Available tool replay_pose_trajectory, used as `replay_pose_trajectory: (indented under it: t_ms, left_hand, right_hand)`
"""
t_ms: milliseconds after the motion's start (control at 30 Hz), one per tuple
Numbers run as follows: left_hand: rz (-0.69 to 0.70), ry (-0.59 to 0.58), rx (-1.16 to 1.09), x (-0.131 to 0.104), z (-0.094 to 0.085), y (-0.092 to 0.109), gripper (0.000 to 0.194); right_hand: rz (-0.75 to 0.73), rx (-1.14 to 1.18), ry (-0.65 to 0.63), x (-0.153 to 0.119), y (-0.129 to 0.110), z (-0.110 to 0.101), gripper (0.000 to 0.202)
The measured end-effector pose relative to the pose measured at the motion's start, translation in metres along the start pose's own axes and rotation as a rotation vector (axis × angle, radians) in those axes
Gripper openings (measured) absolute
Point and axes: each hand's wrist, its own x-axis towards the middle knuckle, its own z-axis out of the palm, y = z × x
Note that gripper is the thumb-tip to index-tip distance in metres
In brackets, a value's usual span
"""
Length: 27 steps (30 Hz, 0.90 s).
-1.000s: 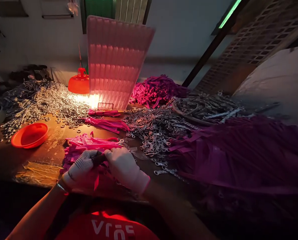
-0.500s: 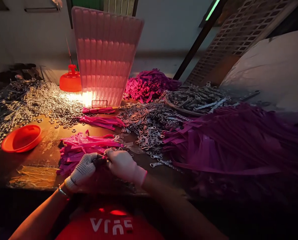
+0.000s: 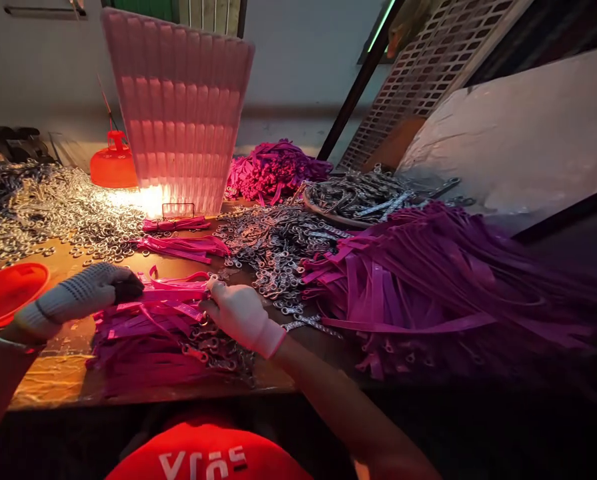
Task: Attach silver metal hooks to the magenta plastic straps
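Note:
A flat magenta strap stretches across the pile between my hands. My left hand, in a dotted white glove with dark fingertips, is closed at its left end. The gloved right hand pinches its right end, where a small metal ring shows by the fingertips. Below lies a heap of magenta straps, with metal end fittings on their right side. The left fingertips' exact grip is partly hidden.
An orange bowl stands left. Silvery metal pieces are heaped under an orange lamp. A ribbed translucent panel stands behind. More metal fittings and a large magenta strap pile lie right.
My hands, close together before, are now apart. The left has moved left and up, and the strap is drawn out between them. The camera view has shifted to the right.

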Motion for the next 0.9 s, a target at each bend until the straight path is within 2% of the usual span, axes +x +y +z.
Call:
replay_pose_trajectory:
  t_ms: [100,133,200,300,400,500,600,667,733,800,900]
  left_hand:
    - [-0.038,0.004,0.078,0.021,0.003,-0.006,0.029]
    - [-0.034,0.033,0.007,0.026,0.008,-0.014,0.028]
    - [-0.083,0.068,-0.217,0.034,0.020,-0.030,0.023]
    - [-0.256,0.001,-0.560,0.039,0.038,-0.048,0.019]
    - [-0.340,-0.084,-0.735,0.036,0.055,-0.053,0.019]
    - [-0.384,-0.125,-0.728,0.028,0.069,-0.054,0.018]
    - [-0.362,-0.150,-0.647,0.018,0.079,-0.059,0.027]
    - [-0.305,-0.164,-0.574,0.010,0.083,-0.065,0.031]
    - [-0.218,-0.201,-0.466,0.003,0.087,-0.071,0.035]
    - [-0.104,-0.230,-0.343,-0.005,0.089,-0.075,0.041]
    - [0.030,-0.172,-0.206,-0.016,0.091,-0.079,0.032]
  right_hand:
    - [0.037,0.023,0.044,0.011,0.037,0.001,0.039]
    - [0.114,0.017,0.059,0.016,0.054,0.003,0.037]
    - [0.360,-0.029,0.077,0.025,0.089,0.012,0.033]
    - [0.619,-0.105,0.089,0.035,0.134,0.031,0.033]
    - [0.719,-0.126,0.093,0.034,0.157,0.048,0.031]
    - [0.727,-0.091,0.104,0.025,0.163,0.057,0.031]
    - [0.676,0.000,0.133,0.018,0.158,0.054,0.033]
    - [0.593,0.078,0.144,0.016,0.142,0.049,0.032]
    - [0.462,0.217,0.154,0.015,0.114,0.043,0.032]
    - [0.265,0.461,0.176,0.013,0.078,0.036,0.031]
    - [0.020,0.775,0.181,0.010,0.025,0.025,0.031]
